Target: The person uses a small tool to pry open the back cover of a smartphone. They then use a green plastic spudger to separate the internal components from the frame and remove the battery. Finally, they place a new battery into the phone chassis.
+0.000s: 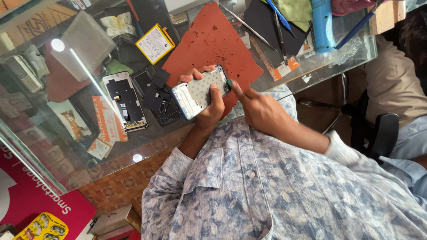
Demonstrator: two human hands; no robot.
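Left hand (209,104) grips the phone frame (201,92) — thumb across its pale inner face, fingers curled around the far edge — held above the red mat (213,42) on the glass counter (338,55). Right hand (262,111) pinches a small green pick (230,83) against the frame's right edge, fingers closed on it. Just left lie black covers (158,95) and an opened phone back (124,101); a yellow battery (154,43) sits farther up. Tweezers (247,24), pens and a blue heat gun (322,24) lie at the far side — nothing blocks the hands.
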